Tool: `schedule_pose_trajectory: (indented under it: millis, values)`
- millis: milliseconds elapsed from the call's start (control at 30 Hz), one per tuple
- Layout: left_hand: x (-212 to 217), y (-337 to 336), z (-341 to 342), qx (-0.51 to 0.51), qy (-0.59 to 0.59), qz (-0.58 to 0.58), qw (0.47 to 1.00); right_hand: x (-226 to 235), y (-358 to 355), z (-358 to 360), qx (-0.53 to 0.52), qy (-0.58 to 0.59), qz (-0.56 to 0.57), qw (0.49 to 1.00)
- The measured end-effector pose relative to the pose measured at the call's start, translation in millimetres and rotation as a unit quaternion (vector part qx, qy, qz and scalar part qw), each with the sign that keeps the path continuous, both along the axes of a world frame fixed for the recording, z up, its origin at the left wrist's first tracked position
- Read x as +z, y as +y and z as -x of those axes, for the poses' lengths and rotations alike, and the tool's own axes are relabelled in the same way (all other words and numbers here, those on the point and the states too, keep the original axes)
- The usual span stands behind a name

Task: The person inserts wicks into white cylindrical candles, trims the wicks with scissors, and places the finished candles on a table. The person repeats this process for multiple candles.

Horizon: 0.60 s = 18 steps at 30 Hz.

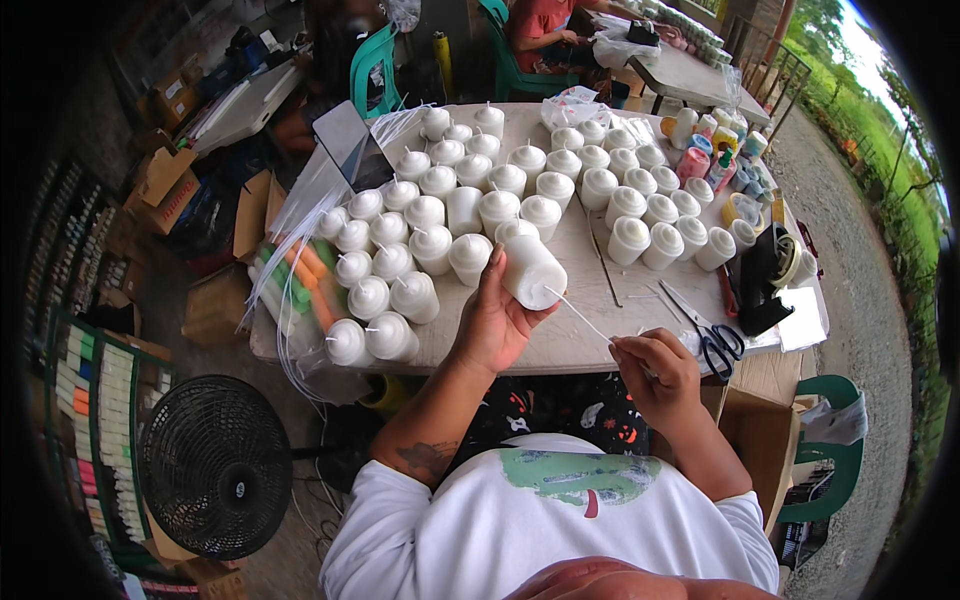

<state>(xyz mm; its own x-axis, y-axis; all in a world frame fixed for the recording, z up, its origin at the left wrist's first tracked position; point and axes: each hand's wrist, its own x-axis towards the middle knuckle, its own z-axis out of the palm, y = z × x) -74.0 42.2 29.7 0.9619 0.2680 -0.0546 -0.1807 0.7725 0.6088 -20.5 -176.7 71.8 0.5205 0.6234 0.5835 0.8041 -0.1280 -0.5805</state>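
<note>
My left hand [492, 322] holds a white cylindrical candle [532, 271] tilted on its side above the table's near edge. A long white wick [580, 316] runs from the candle's end to my right hand [655, 378], whose fingers are pinched on the wick's far end. Several more white candles [470, 210] with wicks stand upright in rows across the table [570, 340] beyond my hands.
Black-handled scissors [712, 335] and a black tape dispenser [762, 275] lie at the table's right. Clear plastic bags with orange and green sticks [300, 285] hang off the left edge. A black fan [215, 465] stands on the floor lower left. A seated person [545, 30] is at the far table.
</note>
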Motion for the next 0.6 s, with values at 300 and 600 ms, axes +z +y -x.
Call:
schedule_pose_trajectory:
  millis: [300,600]
  values:
    - [0.7,-2.5,-5.7,0.081,-0.007,-0.05,0.995,1.0,6.4,-7.2,0.014,-0.013,0.022,1.0]
    - [-0.6,-5.1,-7.5,0.097,-0.006,-0.056,0.994,5.9,6.3,-7.2,0.017,-0.018,0.016,1.0]
